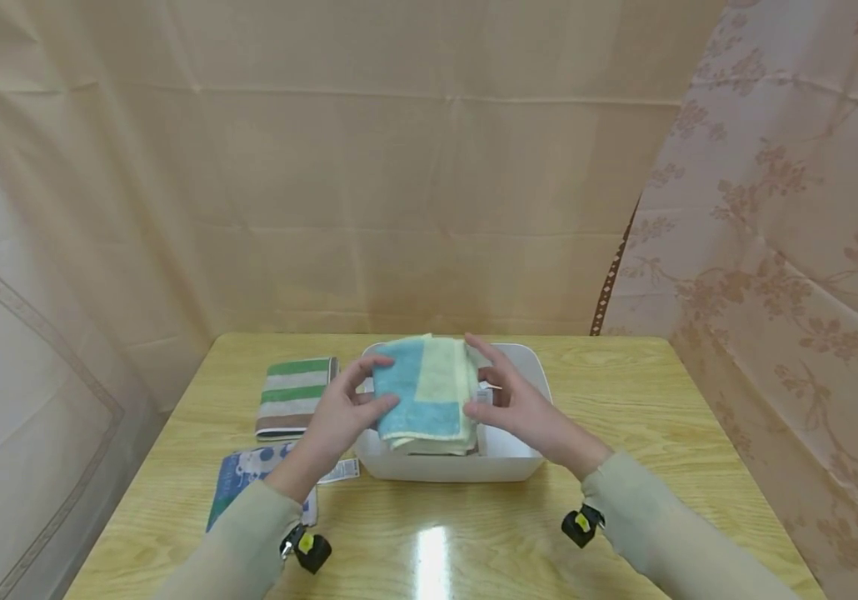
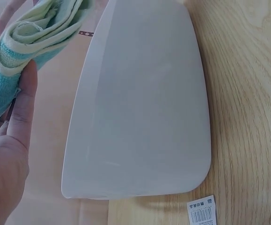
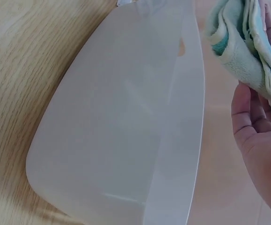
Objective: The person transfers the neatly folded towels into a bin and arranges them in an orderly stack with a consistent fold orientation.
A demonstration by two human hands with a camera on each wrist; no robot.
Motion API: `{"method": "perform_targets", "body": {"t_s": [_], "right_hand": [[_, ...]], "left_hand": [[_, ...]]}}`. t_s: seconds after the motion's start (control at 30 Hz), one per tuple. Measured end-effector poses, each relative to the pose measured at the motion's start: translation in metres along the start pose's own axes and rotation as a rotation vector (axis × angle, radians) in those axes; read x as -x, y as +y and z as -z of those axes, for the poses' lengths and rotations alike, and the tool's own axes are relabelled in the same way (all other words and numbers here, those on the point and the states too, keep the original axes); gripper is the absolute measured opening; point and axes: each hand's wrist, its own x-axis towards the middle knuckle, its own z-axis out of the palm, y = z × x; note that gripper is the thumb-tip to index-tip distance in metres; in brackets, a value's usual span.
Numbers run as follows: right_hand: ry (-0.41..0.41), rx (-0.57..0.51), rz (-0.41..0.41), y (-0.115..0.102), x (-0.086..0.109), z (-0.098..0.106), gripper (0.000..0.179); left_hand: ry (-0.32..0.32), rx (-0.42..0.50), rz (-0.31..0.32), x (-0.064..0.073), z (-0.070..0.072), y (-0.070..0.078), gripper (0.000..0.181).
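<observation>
Head view: I lose part of the white bin (image 1: 451,470) behind the folded blue-and-pale-yellow towel (image 1: 429,387), gripped by left hand (image 1: 342,410) and right hand (image 1: 528,410).

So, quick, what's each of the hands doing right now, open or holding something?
Left hand: closed, holding one side of the folded blue-and-yellow towel.
Right hand: closed, holding the same towel's opposite side.

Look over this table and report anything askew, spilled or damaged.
Nothing looks spilled or damaged. One oddity: a barcode label juts out between the blue patterned towel and the white bin, which looks untidy; whether it is attached is hidden.
</observation>
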Motion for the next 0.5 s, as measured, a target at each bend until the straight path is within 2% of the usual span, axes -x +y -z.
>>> {"method": "perform_targets", "body": {"t_s": [0.2,0.5], "right_hand": [[-0.002,0.049,0.031,0.002,-0.003,-0.004,0.075],[0.118,0.195,-0.002,0.002,-0.009,-0.007,0.067]], "left_hand": [[0.007,-0.024,0.002,-0.004,0.0,-0.001,0.047],[0.002,-0.08,0.02,-0.013,-0.003,0.001,0.047]]}}
